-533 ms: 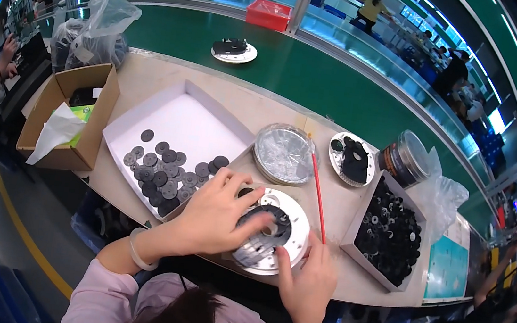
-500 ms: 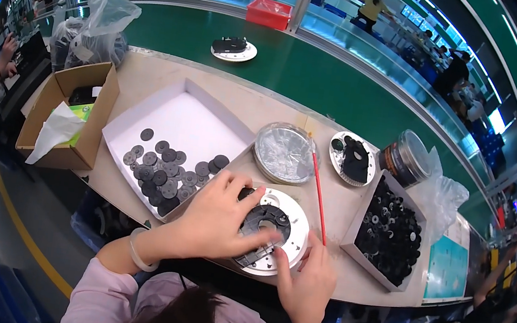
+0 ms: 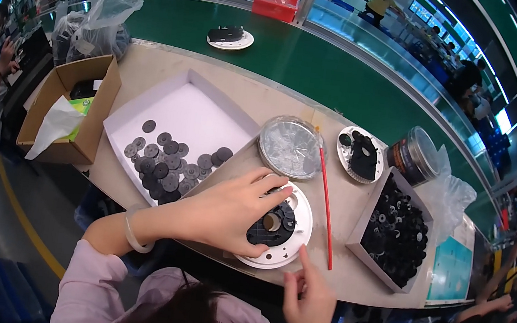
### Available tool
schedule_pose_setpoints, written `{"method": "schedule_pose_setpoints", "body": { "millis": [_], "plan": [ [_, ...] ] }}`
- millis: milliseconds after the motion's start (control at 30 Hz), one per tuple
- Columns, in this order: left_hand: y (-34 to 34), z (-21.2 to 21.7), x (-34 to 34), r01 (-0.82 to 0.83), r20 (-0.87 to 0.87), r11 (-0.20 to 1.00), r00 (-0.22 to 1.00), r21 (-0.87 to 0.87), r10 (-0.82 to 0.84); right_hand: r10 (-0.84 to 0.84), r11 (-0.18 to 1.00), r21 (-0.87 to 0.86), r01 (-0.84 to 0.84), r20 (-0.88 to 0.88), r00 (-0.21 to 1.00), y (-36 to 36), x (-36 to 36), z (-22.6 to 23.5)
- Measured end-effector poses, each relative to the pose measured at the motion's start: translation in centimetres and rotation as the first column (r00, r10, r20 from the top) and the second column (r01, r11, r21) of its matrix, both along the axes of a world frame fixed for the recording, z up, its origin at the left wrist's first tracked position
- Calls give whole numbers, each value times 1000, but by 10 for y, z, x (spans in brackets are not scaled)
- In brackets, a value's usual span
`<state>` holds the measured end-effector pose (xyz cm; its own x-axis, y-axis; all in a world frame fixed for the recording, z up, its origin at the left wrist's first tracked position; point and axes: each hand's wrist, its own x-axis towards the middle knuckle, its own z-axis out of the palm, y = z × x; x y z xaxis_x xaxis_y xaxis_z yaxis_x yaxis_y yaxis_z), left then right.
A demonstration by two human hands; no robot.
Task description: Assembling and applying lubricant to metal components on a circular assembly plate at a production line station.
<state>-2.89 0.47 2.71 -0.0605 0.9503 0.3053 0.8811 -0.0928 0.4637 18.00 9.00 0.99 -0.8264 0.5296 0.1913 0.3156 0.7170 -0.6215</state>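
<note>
A white cardboard tray (image 3: 194, 108) with loose black discs (image 3: 169, 181) fills the left of centre, a brown cardboard box (image 3: 91, 134) beyond it at the far left. A round, clear-topped tin (image 3: 289, 146) and a thin red stick (image 3: 325, 208) lie just above and right of the frame's centre; a pale box (image 3: 375, 266) heaped with small black parts stands at right. At lower centre sits a round white plastic base (image 3: 303, 225) bearing a black plastic assembly (image 3: 282, 232), partly hidden by the left hand (image 3: 239, 211).

That hand reaches in from lower left, thumb and fingers curved around the assembly; whether they grip it, I cannot tell. The right hand (image 3: 311, 297), lower right of centre, points its index finger at the base's edge, thumb apart, holding nothing.

One stick, one tin; the discs overlap too much to count.
</note>
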Motion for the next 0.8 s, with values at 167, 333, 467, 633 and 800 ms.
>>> {"method": "schedule_pose_setpoints", "body": {
  "millis": [167,333,467,633,800],
  "plan": [
    [2,3,6,29,88,998,996,-51,-24,-199,980,6,201,-104,974,23,7,27],
    [2,4,7,-9,31,998,999,-67,11,-265,958,56,281,-197,944,36,6,39],
    [2,1,3,3,61,997,998,-82,2,-272,959,25,281,-176,946,44,7,36],
    [-3,-4,6,-5,-80,992,997,-129,-5,-172,980,72,185,-163,972,52,-6,40],
    [7,-10,35,-172,-53,981,983,89,178,-75,976,201,89,-75,994,66,-39,62]
  ]
}}
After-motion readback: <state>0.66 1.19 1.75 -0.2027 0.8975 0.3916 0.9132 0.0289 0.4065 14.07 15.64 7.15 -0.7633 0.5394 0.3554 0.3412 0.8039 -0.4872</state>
